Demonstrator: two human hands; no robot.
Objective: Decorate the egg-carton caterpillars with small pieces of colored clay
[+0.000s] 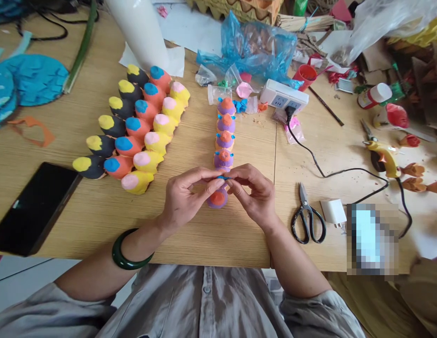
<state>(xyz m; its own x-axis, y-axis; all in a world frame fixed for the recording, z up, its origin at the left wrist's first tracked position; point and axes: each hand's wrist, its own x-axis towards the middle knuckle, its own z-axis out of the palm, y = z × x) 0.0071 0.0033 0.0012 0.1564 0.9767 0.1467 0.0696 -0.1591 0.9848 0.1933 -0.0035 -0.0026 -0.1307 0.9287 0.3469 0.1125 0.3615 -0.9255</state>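
Between the fingertips of both hands is a small piece of blue clay (223, 177). My left hand (190, 192), with a dark green bangle on its wrist, pinches it from one side. From the other side my right hand (253, 193) pinches it too. Below the hands runs a single row of purple egg-carton cups (225, 124) with orange tops. The farther cups carry small blue bits at their sides. The nearest purple cup (217, 198) shows an orange top and no blue bits that I can see. My fingers partly hide the row's near end.
Left stand rows of painted carton cups (148, 152) in black, orange and yellow, near a phone (37, 206). On the right lie black-handled scissors (306, 218), a white charger (333, 211) and a glue gun (386, 157). A power strip (285, 95) and blue plastic bag (257, 44) sit behind.
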